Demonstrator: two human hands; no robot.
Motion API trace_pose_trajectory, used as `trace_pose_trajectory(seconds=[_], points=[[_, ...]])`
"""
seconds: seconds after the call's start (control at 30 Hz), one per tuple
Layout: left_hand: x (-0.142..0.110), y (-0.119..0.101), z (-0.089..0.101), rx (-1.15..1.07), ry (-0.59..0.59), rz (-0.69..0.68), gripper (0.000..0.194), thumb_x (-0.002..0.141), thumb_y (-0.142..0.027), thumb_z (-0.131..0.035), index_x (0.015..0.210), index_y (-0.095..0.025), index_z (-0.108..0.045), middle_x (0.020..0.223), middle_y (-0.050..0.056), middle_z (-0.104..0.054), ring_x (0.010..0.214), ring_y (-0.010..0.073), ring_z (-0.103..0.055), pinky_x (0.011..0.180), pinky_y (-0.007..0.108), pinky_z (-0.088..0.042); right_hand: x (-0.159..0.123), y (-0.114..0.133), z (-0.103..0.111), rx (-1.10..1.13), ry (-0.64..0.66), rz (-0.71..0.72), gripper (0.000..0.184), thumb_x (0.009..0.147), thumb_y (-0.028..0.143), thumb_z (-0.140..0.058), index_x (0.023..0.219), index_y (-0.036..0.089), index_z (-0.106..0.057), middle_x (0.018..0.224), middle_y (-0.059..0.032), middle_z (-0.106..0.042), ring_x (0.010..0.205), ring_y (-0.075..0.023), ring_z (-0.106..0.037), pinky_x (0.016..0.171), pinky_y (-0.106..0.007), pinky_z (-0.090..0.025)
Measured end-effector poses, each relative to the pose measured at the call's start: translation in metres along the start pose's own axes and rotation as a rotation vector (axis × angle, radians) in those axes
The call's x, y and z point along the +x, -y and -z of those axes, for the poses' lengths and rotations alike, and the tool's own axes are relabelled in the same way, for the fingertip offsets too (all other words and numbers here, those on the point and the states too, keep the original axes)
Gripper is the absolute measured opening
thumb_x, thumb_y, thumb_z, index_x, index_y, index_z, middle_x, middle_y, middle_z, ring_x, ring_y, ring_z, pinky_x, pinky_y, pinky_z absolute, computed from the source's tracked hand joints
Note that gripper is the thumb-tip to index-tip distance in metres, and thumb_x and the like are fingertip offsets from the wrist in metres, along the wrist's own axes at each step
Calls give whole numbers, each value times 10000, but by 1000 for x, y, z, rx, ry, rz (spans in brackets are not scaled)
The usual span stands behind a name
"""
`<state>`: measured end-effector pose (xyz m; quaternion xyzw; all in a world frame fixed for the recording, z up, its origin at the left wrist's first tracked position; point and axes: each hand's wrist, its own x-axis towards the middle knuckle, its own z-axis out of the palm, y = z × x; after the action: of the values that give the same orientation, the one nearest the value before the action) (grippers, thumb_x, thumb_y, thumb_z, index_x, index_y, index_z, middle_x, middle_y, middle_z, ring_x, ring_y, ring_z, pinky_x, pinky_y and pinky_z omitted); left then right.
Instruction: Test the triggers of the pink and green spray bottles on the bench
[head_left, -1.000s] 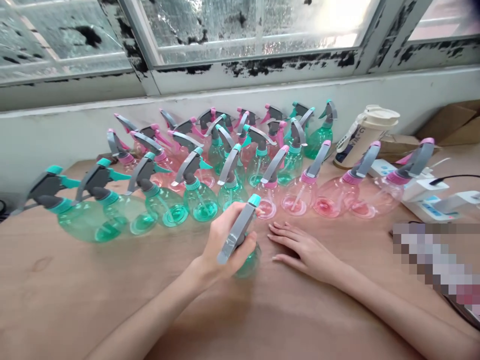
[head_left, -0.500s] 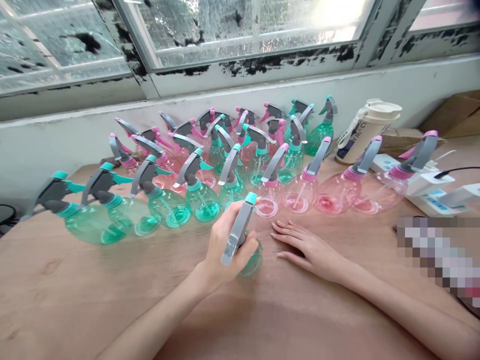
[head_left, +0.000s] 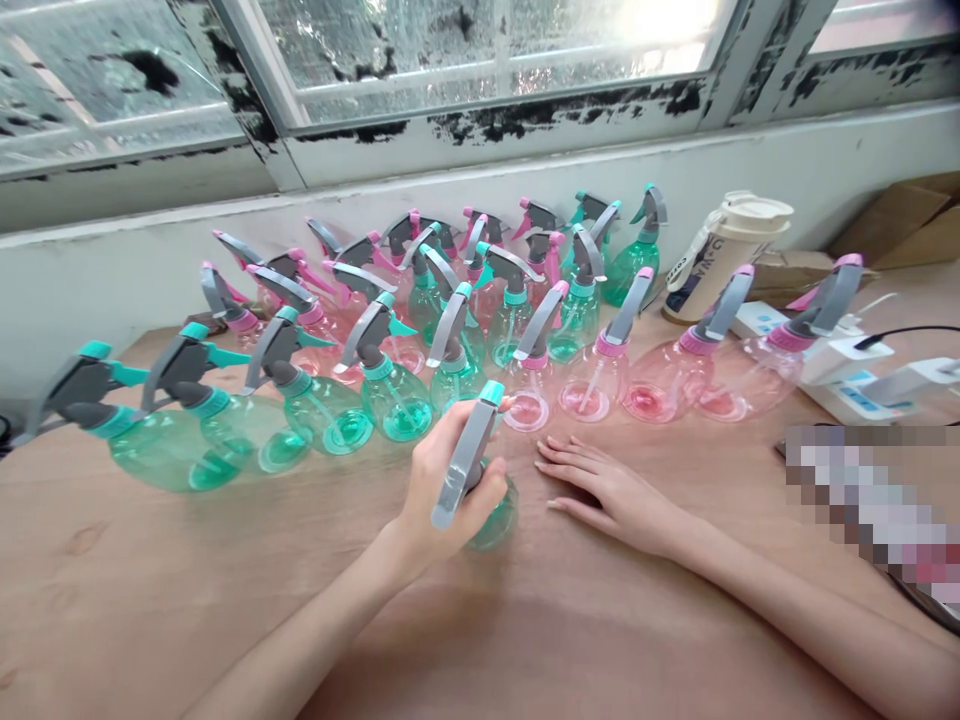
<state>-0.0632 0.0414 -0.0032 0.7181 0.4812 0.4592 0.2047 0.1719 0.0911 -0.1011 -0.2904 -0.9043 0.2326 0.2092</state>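
My left hand (head_left: 439,485) is wrapped round the neck of a green spray bottle (head_left: 498,518) with a grey trigger head and a teal nozzle. The hand hides much of this bottle, and its nozzle points away from me. To its right, my right hand (head_left: 611,492) lies flat on the wooden table (head_left: 600,630), fingers stretched out, holding nothing. Just beyond the hands stands a front row of spray bottles: green ones, such as a green spray bottle (head_left: 397,400), on the left, and pink ones, such as a pink spray bottle (head_left: 592,380), on the right.
Several more green and pink spray bottles crowd behind, near the white wall (head_left: 90,280) under the window. At the right are a cream tumbler (head_left: 724,260), a white power strip (head_left: 851,395) with plugs, and cardboard (head_left: 900,225). A blurred-out object (head_left: 877,510) lies at the right edge.
The whole view has shifted slightly, so everything sits a little further left. My left hand keeps its grip on the green spray bottle; my right hand stays flat on the table.
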Motion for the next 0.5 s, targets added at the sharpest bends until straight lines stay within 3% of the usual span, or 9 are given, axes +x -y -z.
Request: trace_pose_trajectory(seconds=[0.23, 0.5], points=[[0, -2, 0, 0, 7, 29, 308, 860, -197, -525, 1164, -215, -569, 1196, 79, -662, 933, 190, -673, 764, 305, -567, 1, 1, 1, 22, -19, -5, 484, 955, 403, -574, 1423, 294, -518, 1490, -68, -516, 1397, -280, -445, 1169, -556, -342], [1, -5, 0, 7, -12, 70, 228, 912, -286, -543, 1124, -215, -585, 1032, 55, -658, 826, 158, -659, 738, 280, -542, 1, 1, 1, -27, 15, -4, 477, 974, 422, -536, 1422, 261, -519, 1503, -73, -498, 1413, -263, -423, 1182, -543, -328]])
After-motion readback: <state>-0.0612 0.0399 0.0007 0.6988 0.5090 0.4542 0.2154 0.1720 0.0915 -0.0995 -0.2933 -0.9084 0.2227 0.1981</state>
